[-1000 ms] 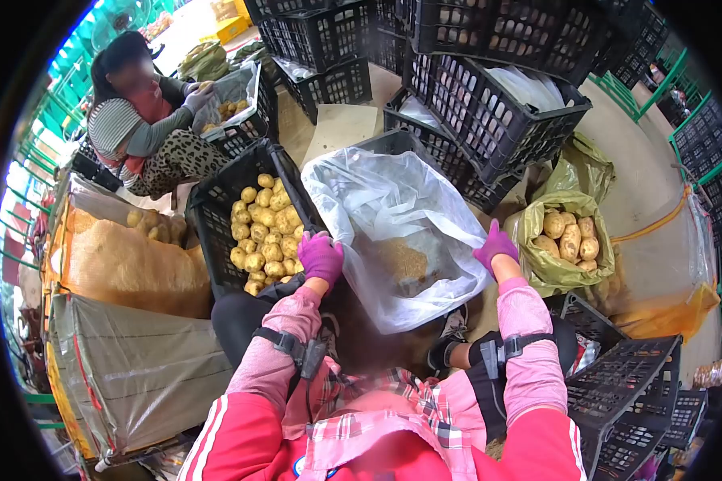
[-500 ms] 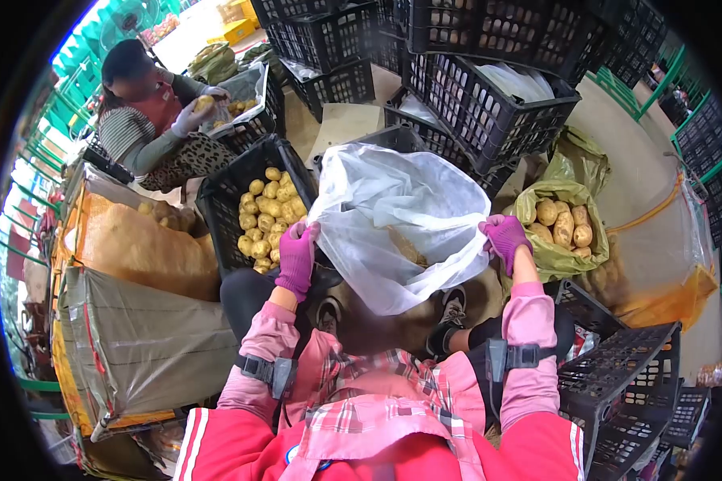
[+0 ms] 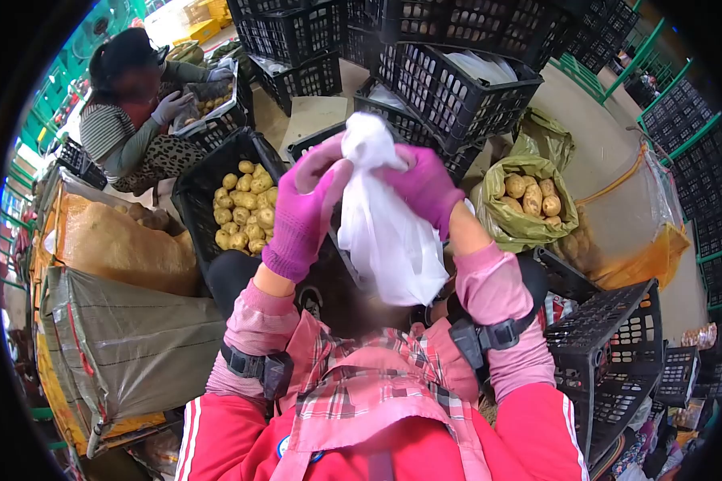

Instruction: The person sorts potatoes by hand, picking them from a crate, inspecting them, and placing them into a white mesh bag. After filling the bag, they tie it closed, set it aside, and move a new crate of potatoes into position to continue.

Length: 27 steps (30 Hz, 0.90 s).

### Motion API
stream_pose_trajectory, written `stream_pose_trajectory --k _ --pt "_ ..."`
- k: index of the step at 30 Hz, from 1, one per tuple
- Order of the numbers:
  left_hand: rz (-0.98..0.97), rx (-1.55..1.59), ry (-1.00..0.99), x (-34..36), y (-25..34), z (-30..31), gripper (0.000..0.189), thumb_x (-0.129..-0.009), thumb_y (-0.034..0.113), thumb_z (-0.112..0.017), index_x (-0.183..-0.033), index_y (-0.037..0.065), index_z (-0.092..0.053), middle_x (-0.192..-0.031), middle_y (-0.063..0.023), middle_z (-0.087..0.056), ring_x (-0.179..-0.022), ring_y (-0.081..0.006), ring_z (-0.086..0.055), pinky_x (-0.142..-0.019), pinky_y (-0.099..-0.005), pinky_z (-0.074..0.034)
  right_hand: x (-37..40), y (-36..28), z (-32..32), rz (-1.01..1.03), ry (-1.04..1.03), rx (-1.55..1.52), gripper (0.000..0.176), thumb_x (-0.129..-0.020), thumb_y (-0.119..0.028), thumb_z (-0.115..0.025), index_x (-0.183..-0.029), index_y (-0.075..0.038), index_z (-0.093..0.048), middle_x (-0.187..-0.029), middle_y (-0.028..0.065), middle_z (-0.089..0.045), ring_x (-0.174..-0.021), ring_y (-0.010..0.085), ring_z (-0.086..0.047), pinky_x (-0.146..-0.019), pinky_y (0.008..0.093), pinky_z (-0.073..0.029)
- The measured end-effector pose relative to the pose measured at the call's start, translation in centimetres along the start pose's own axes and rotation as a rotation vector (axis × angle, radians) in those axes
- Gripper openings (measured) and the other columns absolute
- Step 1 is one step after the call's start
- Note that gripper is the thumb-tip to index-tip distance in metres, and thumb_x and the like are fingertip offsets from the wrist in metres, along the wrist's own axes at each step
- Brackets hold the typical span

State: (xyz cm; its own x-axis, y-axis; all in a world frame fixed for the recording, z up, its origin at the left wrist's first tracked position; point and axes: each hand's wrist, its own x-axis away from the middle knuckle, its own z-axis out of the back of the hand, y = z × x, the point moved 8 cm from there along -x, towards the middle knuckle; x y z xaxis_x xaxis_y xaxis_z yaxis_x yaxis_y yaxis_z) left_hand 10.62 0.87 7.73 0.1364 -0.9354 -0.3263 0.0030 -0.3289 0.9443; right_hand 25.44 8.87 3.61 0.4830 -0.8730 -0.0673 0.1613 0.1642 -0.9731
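A thin white plastic bag [image 3: 389,236] hangs bunched up in front of my chest, its top twisted into a knob. My left hand [image 3: 309,208], in a purple glove, has its fingertips closed on the gathered neck from the left. Gripping the neck from the right is my right hand [image 3: 425,188], also gloved and slightly blurred. The lower part of the bag drapes down between my arms. Behind it stands a black crate [image 3: 303,147], mostly hidden. To the left of my left hand, another black crate [image 3: 191,188] holds yellow potatoes [image 3: 247,210].
A green sack [image 3: 529,232] of larger potatoes stands at right. Black crates [image 3: 457,96] are stacked ahead. At left are a grey covered bin [image 3: 128,345] and an orange mesh sack [image 3: 128,248]. Tilted crates [image 3: 618,345] lie by my right elbow. A co-worker [image 3: 136,112] sits at upper left.
The bag was spread wide between my hands; now it is gathered into a narrow bunch. Both hands have come together and up. The co-worker's hands have moved down to the crate.
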Motion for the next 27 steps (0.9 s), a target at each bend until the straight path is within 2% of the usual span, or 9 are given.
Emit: stream_pose_trajectory --k 1,6,7,10,12,14,20,23,27 --pt "-0.052 0.111 -0.063 0.0 0.3 0.4 0.047 -0.090 0.011 -0.066 -0.133 -0.001 -0.053 -0.132 -0.0124 -0.057 -0.120 -0.0169 -0.054 -0.103 -0.0286 -0.041 -0.5 -1.9 1.9 0.050 0.117 0.121 0.031 -0.088 -0.024 -0.071 -0.111 -0.002 -0.068 -0.095 0.0079 -0.072 -0.084 0.0135 -0.064 -0.078 0.0306 -0.051" --pt "-0.042 -0.419 -0.218 2.9 -9.1 2.3 0.109 -0.067 0.037 -0.086 -0.148 -0.005 -0.026 -0.151 -0.0223 -0.033 -0.140 -0.0330 -0.033 -0.116 -0.0384 -0.026 0.5 -12.8 1.6 0.276 -0.015 0.093 0.026 -0.086 -0.018 -0.072 -0.107 -0.003 -0.068 -0.095 0.0042 -0.070 -0.085 0.0132 -0.065 -0.078 0.0277 -0.053" --pt "-0.110 -0.481 -0.260 2.9 -11.4 1.3 0.108 -0.067 0.038 -0.084 -0.147 -0.005 -0.027 -0.150 -0.0234 -0.033 -0.138 -0.0346 -0.034 -0.115 -0.0389 -0.028 0.7 -14.2 0.7 0.335 -0.084 0.137 0.026 -0.085 -0.017 -0.072 -0.107 -0.004 -0.068 -0.097 0.0052 -0.070 -0.087 0.0162 -0.066 -0.081 0.0295 -0.053" --pt "0.146 0.127 -0.037 2.2 -22.3 1.5 0.064 -0.086 0.026 -0.068 -0.137 -0.003 -0.042 -0.135 -0.0177 -0.051 -0.124 -0.0305 -0.049 -0.104 -0.0414 -0.040 2.9 -19.4 -2.0 0.451 -0.115 0.401 0.039 -0.082 -0.018 -0.072 -0.121 -0.016 -0.065 -0.119 0.0093 -0.065 -0.109 0.0288 -0.061 -0.094 0.0381 -0.050" --pt "0.262 0.398 -0.011 0.5 -22.5 1.0 0.035 -0.097 0.012 -0.050 -0.130 0.001 -0.053 -0.120 -0.0099 -0.062 -0.105 -0.0245 -0.063 -0.089 -0.0400 -0.052 1.7 -20.0 -0.6 0.255 -0.267 0.135 0.042 -0.084 -0.026 -0.073 -0.122 -0.012 -0.064 -0.119 0.0124 -0.065 -0.107 0.0240 -0.062 -0.092 0.0360 -0.050" --pt "0.252 0.374 -0.058 -1.5 -18.9 0.5 0.034 -0.097 0.012 -0.051 -0.129 0.001 -0.054 -0.119 -0.0095 -0.063 -0.104 -0.0232 -0.062 -0.089 -0.0390 -0.052 2.6 -19.8 1.7 0.440 0.049 0.059 0.031 -0.082 -0.030 -0.076 -0.104 -0.008 -0.071 -0.077 0.0033 -0.069 -0.069 0.0209 -0.065 -0.071 0.0393 -0.052" --pt "-0.013 0.407 -0.267 -5.1 -3.5 -7.0 0.034 -0.096 0.013 -0.055 -0.128 0.002 -0.055 -0.116 -0.0085 -0.064 -0.102 -0.0194 -0.061 -0.088 -0.0359 -0.050 5.9 -20.6 -0.9 0.447 0.052 1.475 0.036 -0.086 -0.035 -0.067 -0.111 -0.008 -0.068 -0.107 0.0115 -0.065 -0.093 0.0200 -0.065 -0.080 0.0418 -0.053" --pt "-0.104 0.480 -0.421 -2.8 2.8 -12.2 0.034 -0.095 0.013 -0.057 -0.127 0.002 -0.056 -0.115 -0.0080 -0.065 -0.101 -0.0175 -0.060 -0.087 -0.0343 -0.050 9.9 -21.5 0.3 0.759 -0.046 1.301 0.038 -0.087 -0.038 -0.065 -0.112 -0.009 -0.068 -0.110 0.0132 -0.065 -0.097 0.0212 -0.065 -0.083 0.0426 -0.053" --pt "-0.170 0.581 -0.671 3.7 9.0 -19.5 0.033 -0.094 0.013 -0.060 -0.126 0.003 -0.057 -0.113 -0.0073 -0.065 -0.099 -0.0150 -0.059 -0.087 -0.0322 -0.049 19.9 -21.1 6.5 0.407 0.161 1.155 0.038 -0.086 -0.034 -0.067 -0.114 -0.008 -0.067 -0.110 0.0127 -0.066 -0.098 0.0208 -0.066 -0.083 0.0408 -0.053"
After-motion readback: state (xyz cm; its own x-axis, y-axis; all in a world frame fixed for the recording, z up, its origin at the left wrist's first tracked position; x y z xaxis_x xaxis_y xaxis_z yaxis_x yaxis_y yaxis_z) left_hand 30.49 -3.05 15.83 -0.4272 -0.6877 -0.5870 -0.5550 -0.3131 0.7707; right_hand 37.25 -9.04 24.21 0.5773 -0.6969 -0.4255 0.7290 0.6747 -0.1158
